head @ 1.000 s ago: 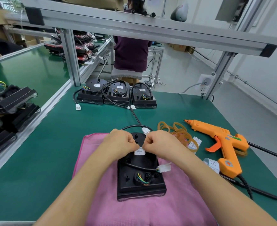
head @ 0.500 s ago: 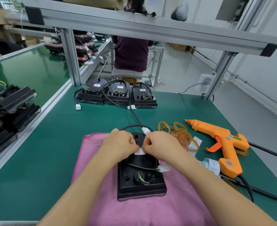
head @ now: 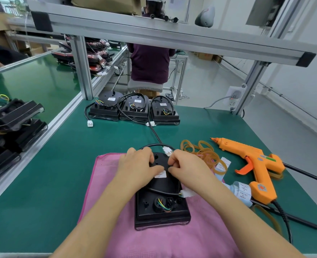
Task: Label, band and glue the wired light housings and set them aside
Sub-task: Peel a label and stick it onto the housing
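A black light housing (head: 161,203) lies back-up on a pink cloth (head: 116,229), with coloured wires and a white connector (head: 186,193) at its lower half. A small white label (head: 160,174) sits on its domed upper part. My left hand (head: 139,166) and my right hand (head: 186,168) rest on the dome, thumbs pressing either side of the label. Three more labelled housings (head: 134,108) stand in a row at the table's back. Tan rubber bands (head: 200,151) and an orange glue gun (head: 254,164) lie to the right.
A strip of labels (head: 244,190) lies beside the glue gun, whose black cord (head: 284,220) runs toward the front edge. Stacked black housings (head: 8,123) sit on the left bench beyond an aluminium rail. A seated person (head: 150,64) is behind the frame.
Both hands have slid slightly apart and down the dome, from pinching the label together to thumbs flat beside it. The label now shows fully on the housing.
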